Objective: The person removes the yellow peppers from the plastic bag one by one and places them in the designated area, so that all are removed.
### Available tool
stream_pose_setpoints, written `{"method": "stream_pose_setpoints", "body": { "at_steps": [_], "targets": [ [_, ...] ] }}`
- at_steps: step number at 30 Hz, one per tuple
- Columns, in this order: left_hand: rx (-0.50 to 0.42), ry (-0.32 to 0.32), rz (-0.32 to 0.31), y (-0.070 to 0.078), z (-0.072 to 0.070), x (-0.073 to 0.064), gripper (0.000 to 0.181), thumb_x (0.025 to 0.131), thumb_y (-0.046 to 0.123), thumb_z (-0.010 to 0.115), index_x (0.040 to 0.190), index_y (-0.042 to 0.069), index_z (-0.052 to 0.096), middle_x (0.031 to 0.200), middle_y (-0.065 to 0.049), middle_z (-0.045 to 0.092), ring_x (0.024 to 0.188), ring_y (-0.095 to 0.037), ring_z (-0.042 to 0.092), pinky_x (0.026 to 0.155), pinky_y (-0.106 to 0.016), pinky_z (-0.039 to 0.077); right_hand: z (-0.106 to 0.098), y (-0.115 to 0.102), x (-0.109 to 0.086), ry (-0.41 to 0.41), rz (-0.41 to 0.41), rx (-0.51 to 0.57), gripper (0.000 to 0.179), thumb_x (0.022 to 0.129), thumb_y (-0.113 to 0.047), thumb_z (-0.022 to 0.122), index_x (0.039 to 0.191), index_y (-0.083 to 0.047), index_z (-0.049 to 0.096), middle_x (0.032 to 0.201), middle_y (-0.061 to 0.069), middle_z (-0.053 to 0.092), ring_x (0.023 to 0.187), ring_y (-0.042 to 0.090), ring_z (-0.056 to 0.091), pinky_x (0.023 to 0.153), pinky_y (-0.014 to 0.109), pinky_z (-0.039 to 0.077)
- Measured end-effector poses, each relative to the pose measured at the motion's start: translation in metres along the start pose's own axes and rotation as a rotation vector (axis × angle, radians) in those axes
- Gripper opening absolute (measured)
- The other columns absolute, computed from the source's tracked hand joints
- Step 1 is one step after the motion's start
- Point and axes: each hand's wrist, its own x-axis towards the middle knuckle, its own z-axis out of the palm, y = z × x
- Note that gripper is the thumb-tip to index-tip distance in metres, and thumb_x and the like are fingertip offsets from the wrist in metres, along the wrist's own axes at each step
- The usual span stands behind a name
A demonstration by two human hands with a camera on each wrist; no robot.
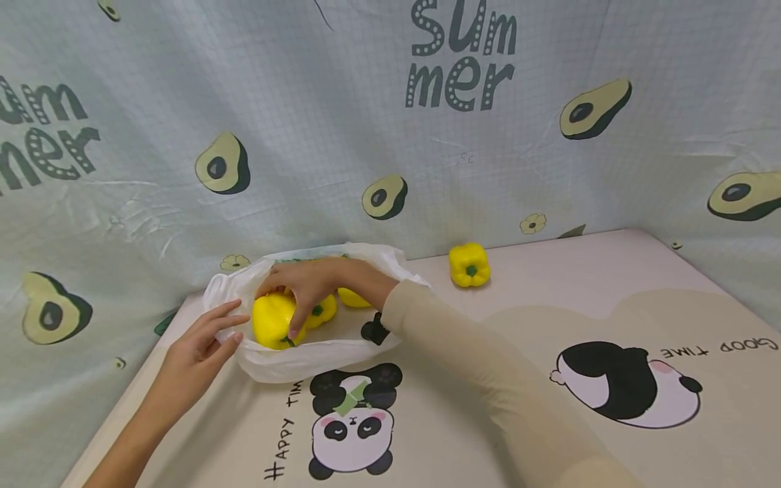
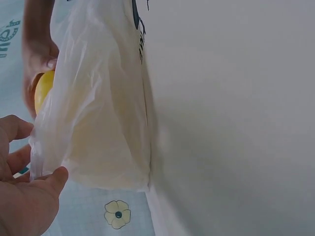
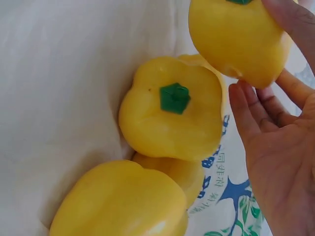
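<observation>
My right hand (image 1: 312,279) reaches into the white plastic bag (image 1: 287,366) and grips a yellow bell pepper (image 1: 270,320) between thumb and fingers. In the right wrist view this held pepper (image 3: 236,42) is at the upper right, above more yellow bell peppers (image 3: 147,130) lying in the bag. At the bag's left side is my left hand (image 1: 196,346). Its thumb (image 2: 60,178) lies outside the plastic and its fingers are at the rim, holding the bag's edge (image 2: 42,152). The right forearm covers part of the bag's opening.
Another yellow bell pepper (image 1: 470,266) stands outside the bag, near the table's back edge. Panda drawings (image 1: 352,434) mark the table cover (image 1: 476,434). A curtain with avocado prints (image 1: 305,122) hangs right behind the table.
</observation>
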Motion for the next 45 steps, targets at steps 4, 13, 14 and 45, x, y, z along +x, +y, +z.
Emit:
{"method": "stream_pose_setpoints", "body": {
  "at_steps": [4,13,14,45],
  "targets": [
    [0.004,0.003,-0.008,0.001,0.0,-0.001,0.027,0.102,0.01,0.061,0.129,0.004,0.067,0.15,-0.015,0.049,0.119,0.015,0.042,0.088,0.0,0.038,-0.003,-0.002,-0.008,0.041,-0.009,-0.001,0.09,0.077,-0.046,0.086,0.152,-0.017,0.045,0.135,0.0,0.043,0.115,0.011,0.044,0.094,0.017,0.04],
    [0.031,0.014,-0.035,0.0,-0.003,-0.005,0.027,0.103,0.013,0.061,0.127,0.002,0.067,0.15,-0.016,0.049,0.119,0.02,0.037,0.089,0.002,0.035,-0.008,-0.011,-0.028,0.129,-0.058,-0.018,0.087,0.078,-0.04,0.084,0.151,-0.014,0.046,0.133,0.005,0.041,0.114,0.013,0.044,0.093,0.016,0.041],
    [0.029,0.014,-0.037,0.0,-0.002,-0.005,0.027,0.103,0.013,0.061,0.127,0.002,0.067,0.15,-0.016,0.049,0.119,0.02,0.037,0.089,0.002,0.035,-0.009,-0.012,-0.031,0.134,-0.061,-0.016,0.087,0.078,-0.039,0.084,0.151,-0.014,0.046,0.133,0.005,0.04,0.115,0.013,0.044,0.093,0.017,0.041],
    [0.05,0.03,-0.022,0.004,-0.003,-0.004,0.026,0.103,0.013,0.061,0.126,0.004,0.068,0.15,-0.014,0.05,0.118,0.016,0.039,0.083,-0.001,0.038,-0.027,-0.018,-0.11,0.217,-0.058,-0.052,0.081,0.08,-0.034,0.08,0.149,-0.011,0.044,0.14,-0.002,0.053,0.116,0.012,0.05,0.1,0.023,0.042]
  ]
}}
